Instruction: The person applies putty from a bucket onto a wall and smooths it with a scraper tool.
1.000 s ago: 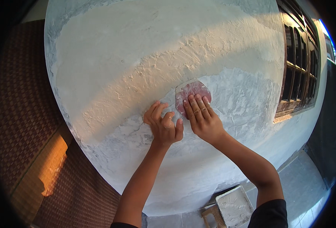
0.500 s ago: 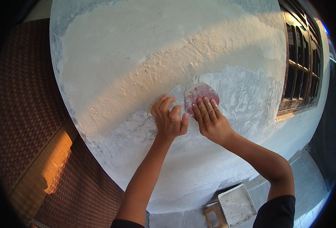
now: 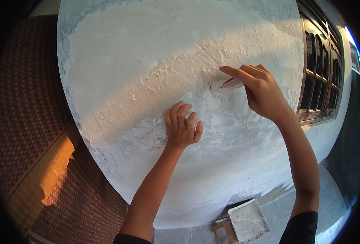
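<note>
A pale plastered wall (image 3: pixel 127 49) fills the middle of the view, with raised ridges of wet putty along a sunlit band. My right hand (image 3: pixel 261 91) grips a thin reddish putty scraper (image 3: pixel 232 84), tilted steeply so that mostly its edge shows. The scraper's edge is at a small fresh patch just under the ridged band. The index finger is stretched out over it; the grip itself is partly hidden behind the hand. Lower and to the left, my left hand (image 3: pixel 183 126) is against the wall, fingers apart and slightly bent, holding nothing.
On the grey tiled floor (image 3: pixel 176 236) at the wall's foot stands a shallow tray (image 3: pixel 248 221) of white putty, beside a tan slotted piece (image 3: pixel 222 234). A wooden barred window (image 3: pixel 320 69) is at the right. Brown woven matting (image 3: pixel 29 81) covers the left side.
My right hand has moved up and right and turned, tipping the scraper from nearly flat against the wall to edge-on. My left hand has barely moved.
</note>
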Motion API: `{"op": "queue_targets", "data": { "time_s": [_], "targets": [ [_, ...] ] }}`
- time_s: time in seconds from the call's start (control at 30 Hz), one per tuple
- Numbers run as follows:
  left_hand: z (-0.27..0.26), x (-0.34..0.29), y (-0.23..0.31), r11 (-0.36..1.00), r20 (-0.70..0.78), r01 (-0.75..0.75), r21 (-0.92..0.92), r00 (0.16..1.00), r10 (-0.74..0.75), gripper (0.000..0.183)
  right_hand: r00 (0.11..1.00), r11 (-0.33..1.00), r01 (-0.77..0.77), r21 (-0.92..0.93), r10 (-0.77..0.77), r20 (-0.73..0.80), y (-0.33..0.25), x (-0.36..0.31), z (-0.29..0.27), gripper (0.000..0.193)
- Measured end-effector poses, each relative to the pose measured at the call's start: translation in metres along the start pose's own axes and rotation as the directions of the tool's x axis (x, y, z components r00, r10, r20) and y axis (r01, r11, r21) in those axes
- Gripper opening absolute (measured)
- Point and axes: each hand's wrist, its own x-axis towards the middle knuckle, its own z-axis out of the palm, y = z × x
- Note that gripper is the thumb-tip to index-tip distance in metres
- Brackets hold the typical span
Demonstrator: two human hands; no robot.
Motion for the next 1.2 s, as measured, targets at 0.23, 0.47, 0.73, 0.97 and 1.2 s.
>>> {"op": "queue_targets", "data": {
  "time_s": [0.23,0.47,0.73,0.97,1.2],
  "targets": [
    [0.001,0.001,0.001,1.000,0.003,-0.003,0.014,1.000,0.003,0.027,0.970,0.994,0.096,0.048,-0.104,0.219,0.017,0.060,0.006,0.077],
    [0.002,0.000,0.002,1.000,0.009,0.009,0.016,1.000,-0.009,0.026,0.959,0.984,0.180,0.006,-0.177,0.223,0.012,0.077,0.038,0.075],
    [0.001,0.000,0.001,1.000,0.004,0.011,0.019,1.000,-0.011,0.025,0.971,0.976,0.148,0.158,-0.174,0.166,0.011,0.083,0.031,0.066],
    [0.003,-0.001,0.003,1.000,0.007,0.012,0.017,1.000,-0.012,0.026,0.994,0.981,0.110,0.159,-0.109,-0.010,0.023,0.081,0.026,0.058],
    [0.002,-0.001,0.002,1.000,0.000,0.000,0.017,1.000,0.000,0.026,0.997,0.939,-0.069,0.336,0.070,0.009,0.034,0.055,0.037,0.070]
  ]
}}
